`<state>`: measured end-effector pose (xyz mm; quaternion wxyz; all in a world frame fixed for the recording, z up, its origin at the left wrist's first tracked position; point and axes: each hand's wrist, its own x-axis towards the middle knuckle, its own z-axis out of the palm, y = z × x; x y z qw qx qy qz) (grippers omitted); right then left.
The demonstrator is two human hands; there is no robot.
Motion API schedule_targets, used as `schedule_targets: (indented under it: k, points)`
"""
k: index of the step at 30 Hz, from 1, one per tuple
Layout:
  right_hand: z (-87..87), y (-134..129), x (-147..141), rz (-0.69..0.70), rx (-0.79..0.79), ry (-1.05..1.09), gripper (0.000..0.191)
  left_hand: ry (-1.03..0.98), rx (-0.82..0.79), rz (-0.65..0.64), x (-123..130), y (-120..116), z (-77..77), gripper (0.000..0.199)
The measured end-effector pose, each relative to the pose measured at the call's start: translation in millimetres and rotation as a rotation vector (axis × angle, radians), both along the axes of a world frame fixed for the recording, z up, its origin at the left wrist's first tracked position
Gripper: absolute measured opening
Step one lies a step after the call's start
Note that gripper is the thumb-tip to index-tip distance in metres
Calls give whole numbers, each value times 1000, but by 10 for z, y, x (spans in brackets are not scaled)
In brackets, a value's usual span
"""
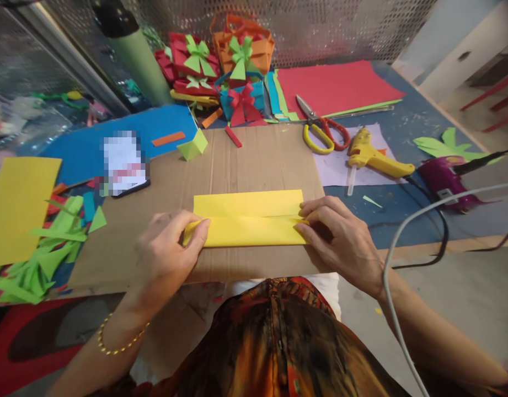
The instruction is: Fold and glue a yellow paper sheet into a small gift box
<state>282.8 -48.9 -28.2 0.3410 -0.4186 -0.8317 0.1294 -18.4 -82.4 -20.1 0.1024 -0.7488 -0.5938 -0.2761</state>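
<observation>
A yellow sheet of paper (249, 229) lies on the brown cardboard (254, 160) in front of me, its near part folded over toward the far edge. My left hand (171, 240) grips the left end of the fold, thumb on top and fingers curled at the edge. At the right end, my right hand (336, 234) pinches the folded layers between thumb and fingers. The fingertips under the paper are partly hidden.
Beyond the cardboard lie scissors (320, 129) and a yellow glue gun (375, 154). A phone (123, 165) and green paper scraps (47, 253) sit left. Paper baskets with bows (241, 99) and red sheets (340, 88) stand behind. A grey cable (392, 264) crosses near my right forearm.
</observation>
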Motion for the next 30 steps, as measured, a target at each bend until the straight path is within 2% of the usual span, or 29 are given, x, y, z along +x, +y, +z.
schedule_targets:
  k: [10, 14, 17, 21, 25, 30]
  points:
    - [-41, 11, -21, -92, -9, -12, 12, 23, -25, -17, -10, 8, -49, 11]
    - [-61, -3, -17, -101, 4, -51, 10, 22, -39, -87, 1, 31, -21, 4]
    - [-71, -16, -8, -136, 16, -94, 6, 62, -76, -146, 13, 49, -13, 22]
    - [-86, -22, 6, -170, -11, -66, 30, 185, -93, -178, 11, 57, -61, 51]
    - [-112, -18, 7, -160, -12, 18, 35, 180, -113, -191, -1, 54, -100, 55]
    - [-124, -17, 4, -168, -3, 29, 37, 242, -133, -201, -4, 52, -71, 56]
